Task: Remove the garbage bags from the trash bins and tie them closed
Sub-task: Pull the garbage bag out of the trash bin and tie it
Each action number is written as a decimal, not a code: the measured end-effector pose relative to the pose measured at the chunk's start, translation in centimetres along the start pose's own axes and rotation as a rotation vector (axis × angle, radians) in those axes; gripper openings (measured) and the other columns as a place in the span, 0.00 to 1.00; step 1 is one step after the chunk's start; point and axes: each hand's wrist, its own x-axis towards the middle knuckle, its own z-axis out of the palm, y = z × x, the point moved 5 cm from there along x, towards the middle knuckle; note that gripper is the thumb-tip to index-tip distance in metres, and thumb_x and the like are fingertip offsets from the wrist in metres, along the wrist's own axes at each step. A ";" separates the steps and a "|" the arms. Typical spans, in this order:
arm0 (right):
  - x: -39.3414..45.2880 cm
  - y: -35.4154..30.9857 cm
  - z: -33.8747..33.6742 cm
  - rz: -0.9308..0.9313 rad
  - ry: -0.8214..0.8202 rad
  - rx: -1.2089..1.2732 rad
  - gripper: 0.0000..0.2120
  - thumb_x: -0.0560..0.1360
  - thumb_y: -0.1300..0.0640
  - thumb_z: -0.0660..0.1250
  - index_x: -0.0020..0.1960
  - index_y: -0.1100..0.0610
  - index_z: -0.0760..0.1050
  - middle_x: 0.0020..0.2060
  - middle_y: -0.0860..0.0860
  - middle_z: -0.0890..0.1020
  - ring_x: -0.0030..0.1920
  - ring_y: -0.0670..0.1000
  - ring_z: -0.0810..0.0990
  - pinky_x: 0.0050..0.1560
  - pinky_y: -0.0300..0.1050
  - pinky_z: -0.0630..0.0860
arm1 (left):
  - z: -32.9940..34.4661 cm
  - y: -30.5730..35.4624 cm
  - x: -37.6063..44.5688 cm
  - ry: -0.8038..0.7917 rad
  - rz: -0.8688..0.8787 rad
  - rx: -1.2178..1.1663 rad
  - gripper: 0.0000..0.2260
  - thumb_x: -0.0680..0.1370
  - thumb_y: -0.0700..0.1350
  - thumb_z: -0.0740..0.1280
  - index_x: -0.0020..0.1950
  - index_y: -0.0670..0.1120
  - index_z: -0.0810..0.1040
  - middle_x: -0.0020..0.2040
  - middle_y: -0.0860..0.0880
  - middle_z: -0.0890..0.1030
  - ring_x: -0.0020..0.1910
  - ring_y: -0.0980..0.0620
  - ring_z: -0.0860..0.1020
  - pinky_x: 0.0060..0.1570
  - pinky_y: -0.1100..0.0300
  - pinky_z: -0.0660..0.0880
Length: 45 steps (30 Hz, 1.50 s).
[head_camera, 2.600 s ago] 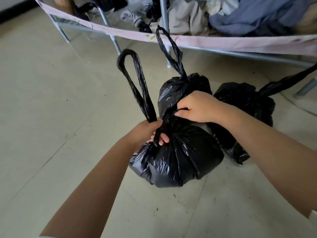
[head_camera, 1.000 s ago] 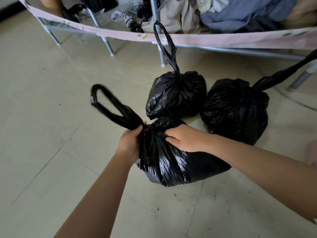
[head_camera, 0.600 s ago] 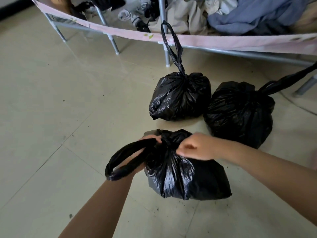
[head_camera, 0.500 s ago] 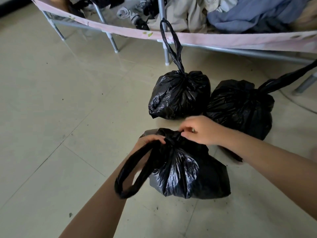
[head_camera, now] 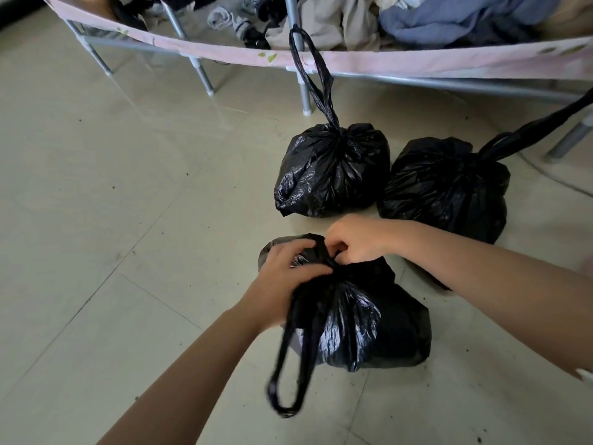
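Note:
Three black garbage bags sit on the tiled floor. The nearest bag [head_camera: 362, 329] is under both hands. My left hand [head_camera: 282, 277] grips its gathered neck, and its drawstring loop [head_camera: 288, 374] hangs down toward me. My right hand [head_camera: 356, 239] pinches the plastic at the knot from the far side. Behind it stands a tied bag [head_camera: 330, 168] with its loop [head_camera: 313, 72] sticking straight up. A third tied bag [head_camera: 446, 184] lies at the right, its strap running off to the right edge.
A metal-framed rack [head_camera: 401, 81] with a pink fabric edge [head_camera: 385, 62] crosses the back, piled with clothes [head_camera: 449, 24]. Its legs [head_camera: 305, 97] stand just behind the bags. Pale floor tiles [head_camera: 128, 220] stretch to the left, with dark specks near the bags.
The loop in my left hand has swung from upright on the left down to the near side of the bag. Both hands have closed in on the bag's neck.

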 end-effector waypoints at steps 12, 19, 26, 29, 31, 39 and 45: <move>-2.4 0.2 2.6 -0.055 -0.138 -0.038 0.20 0.74 0.61 0.63 0.27 0.52 0.58 0.29 0.48 0.64 0.29 0.44 0.61 0.32 0.33 0.62 | 1.5 -2.2 -2.4 -0.033 -0.492 -0.780 0.29 0.79 0.53 0.48 0.18 0.52 0.66 0.20 0.51 0.71 0.27 0.58 0.72 0.38 0.64 0.71; -1.7 0.1 3.5 -0.025 -0.205 0.106 0.21 0.76 0.58 0.61 0.27 0.53 0.59 0.26 0.46 0.62 0.25 0.43 0.63 0.29 0.30 0.64 | 1.2 -6.2 -2.1 0.011 -0.678 -0.969 0.34 0.82 0.49 0.47 0.13 0.49 0.60 0.14 0.56 0.58 0.16 0.58 0.59 0.20 0.69 0.57; -1.9 0.8 4.3 0.015 -0.197 0.132 0.20 0.77 0.55 0.60 0.28 0.51 0.61 0.26 0.45 0.64 0.25 0.43 0.63 0.27 0.29 0.63 | 1.0 -8.7 -3.4 0.068 -0.850 -0.857 0.23 0.81 0.44 0.54 0.25 0.48 0.55 0.14 0.54 0.59 0.15 0.59 0.59 0.17 0.71 0.56; -1.8 1.2 4.4 0.033 -0.192 0.128 0.20 0.77 0.55 0.60 0.28 0.51 0.60 0.25 0.45 0.64 0.25 0.43 0.63 0.27 0.29 0.63 | 1.1 -9.1 -3.2 0.062 -0.870 -0.825 0.22 0.81 0.44 0.54 0.26 0.47 0.55 0.15 0.56 0.60 0.15 0.59 0.59 0.18 0.70 0.56; -1.7 1.4 4.0 0.044 -0.168 0.132 0.20 0.77 0.54 0.60 0.28 0.51 0.61 0.26 0.45 0.64 0.27 0.43 0.62 0.27 0.30 0.63 | 0.9 -9.0 -2.9 0.069 -0.871 -0.809 0.22 0.81 0.44 0.55 0.26 0.48 0.56 0.15 0.56 0.60 0.16 0.59 0.59 0.20 0.68 0.56; -2.0 3.0 1.4 0.138 -0.037 0.159 0.14 0.74 0.51 0.64 0.30 0.47 0.68 0.28 0.43 0.71 0.29 0.41 0.68 0.29 0.24 0.66 | -1.4 -6.8 0.7 0.113 -0.817 -0.665 0.19 0.79 0.51 0.57 0.29 0.47 0.65 0.14 0.55 0.66 0.24 0.53 0.67 0.29 0.61 0.61; -3.7 5.8 -0.2 0.229 0.049 0.230 0.08 0.75 0.51 0.62 0.42 0.54 0.76 0.35 0.46 0.77 0.37 0.46 0.73 0.38 0.35 0.68 | -4.2 -1.7 4.8 0.244 -0.613 -0.793 0.10 0.80 0.52 0.54 0.42 0.50 0.67 0.29 0.48 0.72 0.15 0.60 0.68 0.18 0.71 0.65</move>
